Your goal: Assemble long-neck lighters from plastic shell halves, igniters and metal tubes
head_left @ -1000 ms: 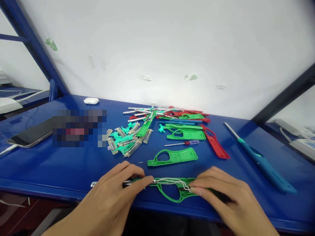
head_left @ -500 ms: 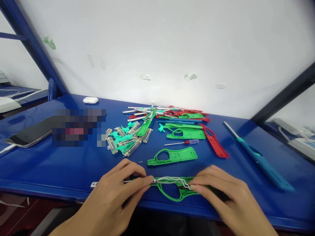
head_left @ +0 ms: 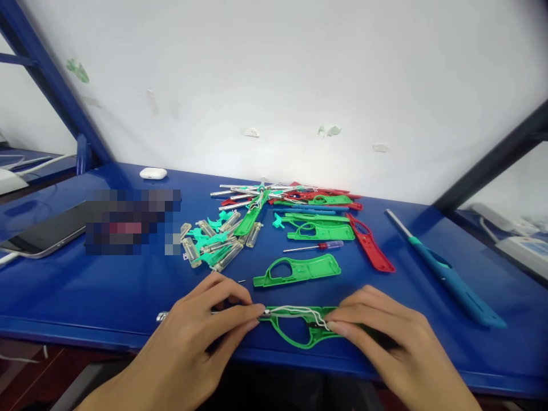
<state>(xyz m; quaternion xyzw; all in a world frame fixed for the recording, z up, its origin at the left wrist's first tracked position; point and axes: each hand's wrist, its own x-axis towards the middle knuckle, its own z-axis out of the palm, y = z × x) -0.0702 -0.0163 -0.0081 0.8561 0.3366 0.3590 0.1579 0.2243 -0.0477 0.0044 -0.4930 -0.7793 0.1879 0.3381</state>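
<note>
Hands, seen from the head camera, work at the near edge of the blue tabletop [head_left: 107,299]. Between them lies a green half-shell [head_left: 320,335], its open side up and its looped part in the gap. Thumb and forefinger of the left hand [head_left: 209,325] pinch the metal rod [head_left: 266,312] at the narrow end of that shell; the rod's bright tip pokes out past the far side of the same hand. White wires [head_left: 295,309] run from the rod along the shell towards the right hand [head_left: 385,319], whose thumb and fingertips are drawn together over the wire ends on the wider grip; whether they squeeze the wires or press them down cannot be told.

Just beyond the gap between the hands rests another green half-shell [head_left: 319,271], with a tiny screw [head_left: 242,281] just past the left fingers. Farther out lie a screwdriver [head_left: 314,248] and a red half-shell [head_left: 377,254], the latter ahead of the right hand. Clear tanks [head_left: 230,257] mixed with teal pieces are heaped ahead of the left hand. A blue lighter [head_left: 460,288] lies right of the right hand; a phone [head_left: 47,229] lies left of and beyond the left.
</note>
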